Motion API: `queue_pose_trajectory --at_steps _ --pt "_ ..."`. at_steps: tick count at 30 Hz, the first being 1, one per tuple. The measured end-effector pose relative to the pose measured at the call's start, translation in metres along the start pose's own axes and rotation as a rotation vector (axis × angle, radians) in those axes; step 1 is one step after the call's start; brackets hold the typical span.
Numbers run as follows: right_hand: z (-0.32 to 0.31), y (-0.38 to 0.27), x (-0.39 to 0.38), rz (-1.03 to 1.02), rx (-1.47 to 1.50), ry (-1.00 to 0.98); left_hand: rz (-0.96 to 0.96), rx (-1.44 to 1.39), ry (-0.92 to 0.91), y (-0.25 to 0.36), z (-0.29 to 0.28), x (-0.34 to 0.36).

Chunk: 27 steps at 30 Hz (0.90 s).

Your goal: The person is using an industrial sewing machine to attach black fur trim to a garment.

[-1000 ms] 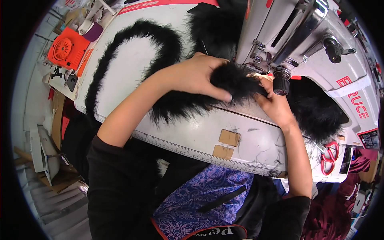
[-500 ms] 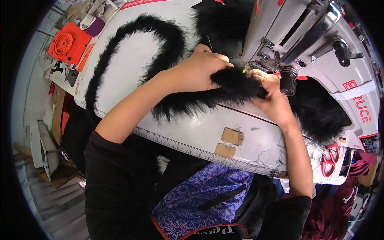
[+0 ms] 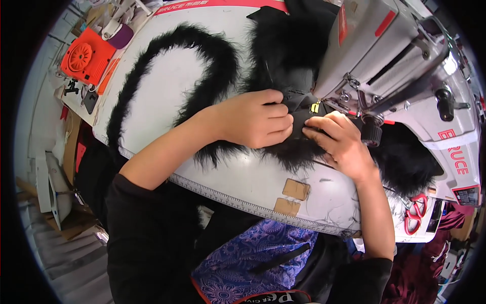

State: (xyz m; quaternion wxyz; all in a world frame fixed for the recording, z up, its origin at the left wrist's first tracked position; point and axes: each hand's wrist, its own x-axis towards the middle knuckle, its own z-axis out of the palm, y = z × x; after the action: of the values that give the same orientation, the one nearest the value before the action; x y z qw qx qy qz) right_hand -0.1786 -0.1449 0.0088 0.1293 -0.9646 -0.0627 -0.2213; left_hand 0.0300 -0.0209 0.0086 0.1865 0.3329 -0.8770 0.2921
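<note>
Under the sewing machine's yellow presser foot (image 3: 315,106) lies dark, flat fabric (image 3: 301,93) bordered by black feathery trim (image 3: 286,154). Just left of the foot, my left hand (image 3: 258,120) is closed, its curled fingers holding the fabric against the bed. My right hand (image 3: 341,142) is just below and right of the foot, fingers bent together and gripping the fabric at their tips. A long loop of black feather trim (image 3: 147,58) lies to the left, partly hidden by my left arm.
The white machine (image 3: 372,50) fills the upper right, with black fluffy material (image 3: 407,157) inside its arm. Red-handled scissors (image 3: 416,215) lie at the right. A ruler strip (image 3: 243,207) runs along the near edge. An orange device (image 3: 83,55) and purple container (image 3: 119,35) sit upper left.
My hands have moved slightly downward and the bunched feather trim between them is now flattened, exposing dark fabric and the yellow foot. My left hand's fingers have curled in.
</note>
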Motion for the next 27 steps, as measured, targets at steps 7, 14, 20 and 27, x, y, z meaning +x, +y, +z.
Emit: queue_pose_trajectory --at_steps 7,14,20,27 --pt "0.0 -0.007 0.008 0.133 0.008 -0.118 -0.096 0.081 0.07 0.003 0.003 -0.002" --pt "-0.004 -0.005 0.01 0.202 0.19 -0.131 -0.162 -0.019 -0.031 0.004 -0.005 0.005" --pt "-0.003 -0.009 0.004 0.17 0.077 -0.125 -0.276 -0.16 -0.135 0.016 -0.006 0.006" --pt "-0.007 -0.007 -0.004 0.219 0.031 -0.175 -0.225 -0.248 -0.097 0.015 0.004 0.001"
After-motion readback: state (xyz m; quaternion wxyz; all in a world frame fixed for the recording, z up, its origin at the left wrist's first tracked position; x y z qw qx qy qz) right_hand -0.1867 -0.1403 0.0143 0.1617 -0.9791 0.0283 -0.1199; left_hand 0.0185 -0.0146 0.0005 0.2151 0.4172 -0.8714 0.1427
